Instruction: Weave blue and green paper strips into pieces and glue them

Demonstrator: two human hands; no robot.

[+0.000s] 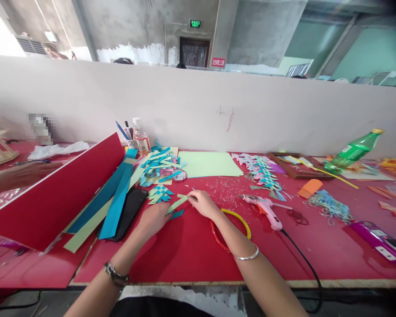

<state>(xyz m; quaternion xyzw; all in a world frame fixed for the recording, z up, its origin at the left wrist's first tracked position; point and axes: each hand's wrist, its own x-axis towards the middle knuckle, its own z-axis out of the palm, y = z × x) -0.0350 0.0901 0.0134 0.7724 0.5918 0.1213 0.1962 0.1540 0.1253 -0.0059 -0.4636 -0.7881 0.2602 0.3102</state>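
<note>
Well left of the hot-glue gun (265, 207), the left hand (155, 219) has its fingers closed on the near end of a pale green paper strip (178, 203). A woven blue-and-green paper square (159, 193) lies equally far left of the gun. Nearer the gun, the right hand (205, 203) pinches the strip's far end, low over the red table (185, 259). The strip looks light, thin and easily creased, so it is best pinched flat at its ends.
</note>
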